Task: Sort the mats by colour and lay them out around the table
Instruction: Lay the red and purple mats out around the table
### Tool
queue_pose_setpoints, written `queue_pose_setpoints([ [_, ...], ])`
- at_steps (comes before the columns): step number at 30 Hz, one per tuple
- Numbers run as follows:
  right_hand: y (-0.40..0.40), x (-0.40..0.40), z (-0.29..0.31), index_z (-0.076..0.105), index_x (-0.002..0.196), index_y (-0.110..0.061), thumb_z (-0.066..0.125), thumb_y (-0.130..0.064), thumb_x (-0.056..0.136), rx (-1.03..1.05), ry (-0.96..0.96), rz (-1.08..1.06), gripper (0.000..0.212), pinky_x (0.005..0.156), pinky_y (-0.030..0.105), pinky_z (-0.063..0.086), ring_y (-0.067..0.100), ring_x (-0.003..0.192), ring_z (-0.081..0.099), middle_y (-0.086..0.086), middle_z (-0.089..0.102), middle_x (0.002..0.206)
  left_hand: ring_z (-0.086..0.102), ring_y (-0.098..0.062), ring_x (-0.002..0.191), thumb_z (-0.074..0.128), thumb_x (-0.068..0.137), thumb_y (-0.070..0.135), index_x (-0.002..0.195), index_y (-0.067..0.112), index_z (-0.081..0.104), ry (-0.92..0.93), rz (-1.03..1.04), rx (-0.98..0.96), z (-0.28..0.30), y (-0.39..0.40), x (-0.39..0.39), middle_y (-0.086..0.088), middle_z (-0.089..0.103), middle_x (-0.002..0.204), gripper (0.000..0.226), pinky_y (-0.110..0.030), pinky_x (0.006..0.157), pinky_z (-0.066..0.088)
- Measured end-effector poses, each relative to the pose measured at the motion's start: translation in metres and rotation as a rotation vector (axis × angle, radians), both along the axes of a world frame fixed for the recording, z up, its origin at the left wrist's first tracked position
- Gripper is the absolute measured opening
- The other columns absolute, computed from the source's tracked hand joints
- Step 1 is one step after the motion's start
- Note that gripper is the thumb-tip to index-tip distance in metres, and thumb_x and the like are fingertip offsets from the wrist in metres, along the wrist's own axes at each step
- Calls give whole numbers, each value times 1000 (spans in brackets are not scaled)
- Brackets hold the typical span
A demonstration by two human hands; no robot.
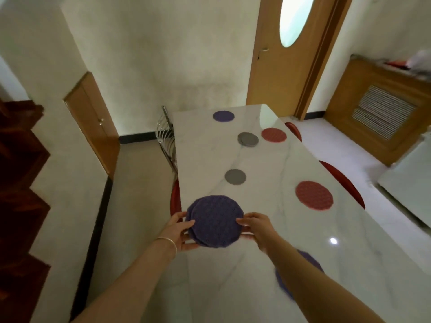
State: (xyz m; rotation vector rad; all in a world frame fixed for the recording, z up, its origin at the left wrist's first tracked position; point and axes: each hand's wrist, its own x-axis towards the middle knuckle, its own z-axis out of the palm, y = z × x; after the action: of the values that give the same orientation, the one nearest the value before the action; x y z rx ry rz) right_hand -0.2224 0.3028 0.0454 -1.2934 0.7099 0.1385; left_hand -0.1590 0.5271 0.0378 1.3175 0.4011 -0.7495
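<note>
Left hand [180,231] grips the 9 o'clock edge of a small stack of purple mats [215,221], thumb on top, fingers curled under; a thin bangle [166,241] sits on that wrist. Right hand [255,226] pinches the same stack at its 3 o'clock edge. At least two mats in the stack, judging by the offset rims; exact count not readable. Stack is held at the near left part of the marble table [349,264]; cannot tell whether it rests on the top or is just above it. Outward from the stack: single grey mat [235,176] at 12 o'clock, near; large red mat [314,195] at 2 o'clock by the right edge; further off at 1 o'clock, a grey pair overlapping [248,139] with a second red mat [273,134] just beside it; lone purple mat [223,116] at 12 o'clock near the far end. Another purple mat [300,273] lies at 5 o'clock, partly hidden under the right forearm. Red chair seats [340,180] show beyond the right edge. Judgement: purple group is being gathered or dealt out; sorting seems partly done. Next move likely calls for peeling one mat off the top and setting it flat at a free place, well apart from the others.
</note>
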Motion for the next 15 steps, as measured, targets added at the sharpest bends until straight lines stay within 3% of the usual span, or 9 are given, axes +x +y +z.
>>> queue_pose_setpoints([
  [4, 37, 17, 9, 56, 87, -4, 64, 3, 80, -19, 16, -141, 13, 50, 28, 52, 23, 73, 64, 13, 65, 83, 67, -30, 84, 66, 84, 11, 105, 26, 57, -5, -134, -2, 8, 27, 49, -5, 64, 104, 27, -43, 56, 58],
  [11, 64, 50, 12, 48, 82, -9, 63, 3, 83, 94, -15, -347, 18, 60, 37, 55, 25, 73, 63, 13, 62, 81, 63, -35, 98, 51, 85, 9, 127, 25, 48, -12, -316, -21, 22, 29, 131, -12, 59, 117, 45, -45, 60, 58],
  [15, 55, 76, 4, 47, 81, -9, 62, 4, 83, 120, -24, -468, 20, 49, 30, 55, 24, 70, 63, 12, 60, 82, 63, -33, 96, 51, 87, 6, 121, 23, 50, -18, -335, -67, 20, 14, 173, -12, 61, 110, 38, -48, 66, 57],
])
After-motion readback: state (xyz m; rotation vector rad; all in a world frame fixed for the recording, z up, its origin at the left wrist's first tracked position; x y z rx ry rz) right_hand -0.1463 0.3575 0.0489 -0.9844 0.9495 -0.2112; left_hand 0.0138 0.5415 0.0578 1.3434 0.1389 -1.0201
